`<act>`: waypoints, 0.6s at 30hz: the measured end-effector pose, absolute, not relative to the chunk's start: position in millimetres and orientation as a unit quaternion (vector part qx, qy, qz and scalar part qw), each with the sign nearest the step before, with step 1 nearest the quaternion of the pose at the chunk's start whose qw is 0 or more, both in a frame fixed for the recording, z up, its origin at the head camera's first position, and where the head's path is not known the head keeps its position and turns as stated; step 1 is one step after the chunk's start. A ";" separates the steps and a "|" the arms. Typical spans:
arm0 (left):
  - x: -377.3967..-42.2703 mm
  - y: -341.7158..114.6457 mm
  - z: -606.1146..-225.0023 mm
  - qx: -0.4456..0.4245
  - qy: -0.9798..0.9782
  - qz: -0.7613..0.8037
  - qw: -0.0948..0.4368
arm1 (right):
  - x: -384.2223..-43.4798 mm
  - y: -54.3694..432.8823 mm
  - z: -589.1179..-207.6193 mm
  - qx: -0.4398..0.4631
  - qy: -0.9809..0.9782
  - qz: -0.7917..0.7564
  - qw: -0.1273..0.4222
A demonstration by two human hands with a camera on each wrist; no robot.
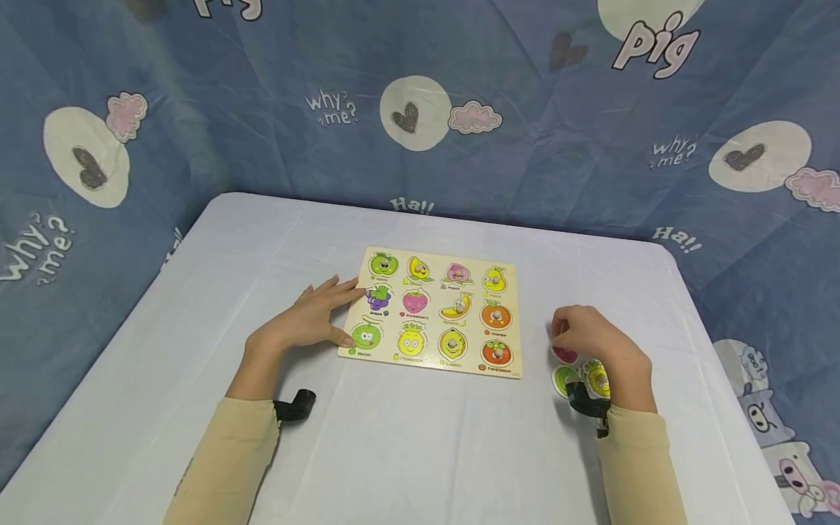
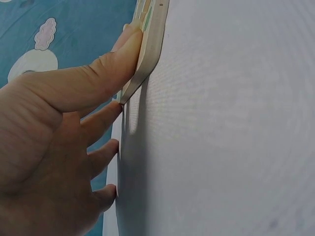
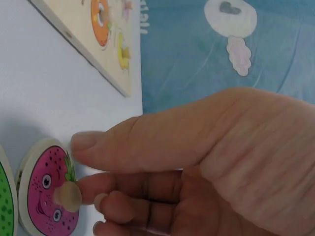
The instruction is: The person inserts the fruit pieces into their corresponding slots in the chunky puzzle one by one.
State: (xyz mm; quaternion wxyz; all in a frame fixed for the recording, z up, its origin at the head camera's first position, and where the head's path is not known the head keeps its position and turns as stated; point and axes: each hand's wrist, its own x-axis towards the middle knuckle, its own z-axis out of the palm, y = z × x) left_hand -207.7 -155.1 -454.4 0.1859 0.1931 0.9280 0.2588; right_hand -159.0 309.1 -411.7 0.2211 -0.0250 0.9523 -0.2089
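Note:
A wooden fruit puzzle board [image 1: 429, 356] lies flat on the white table in the head view. My left hand [image 1: 305, 317] rests at its left side, fingers spread, the thumb [image 2: 106, 69] on the near corner and the index fingertip by the grape picture. On the right, my right hand [image 1: 593, 335] is over a pink strawberry piece [image 3: 42, 189] with a wooden knob [image 3: 71, 196]. Its index fingertip is right at that knob; the thumb stands apart above, the other fingers curled. A green round piece [image 1: 563, 379] and a pineapple piece [image 1: 596, 375] lie beside the strawberry.
The white tablecloth [image 1: 407, 452] spreads around the board. Behind the table hangs a blue printed cloth [image 1: 538, 168]. A black wrist mount [image 1: 587, 401] on the right arm partly covers the loose pieces; another black mount [image 1: 295, 407] juts from the left wrist.

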 end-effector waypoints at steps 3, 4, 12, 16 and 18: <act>-208.1 -154.5 -455.0 0.194 0.929 0.256 0.184 | -156.6 311.3 -410.4 -0.010 0.949 -0.209 0.234; -208.3 -154.3 -455.1 0.193 0.929 0.256 0.184 | -155.9 312.0 -409.8 -0.004 0.948 -0.209 0.239; -207.4 -154.2 -453.8 0.192 0.927 0.261 0.191 | -153.0 314.7 -410.4 0.004 0.946 -0.206 0.252; -206.9 -158.3 -453.9 0.194 0.922 0.267 0.202 | -153.2 314.0 -412.2 0.007 0.946 -0.204 0.253; -207.1 -161.2 -455.3 0.197 0.920 0.269 0.206 | -153.1 313.5 -412.7 0.006 0.946 -0.204 0.251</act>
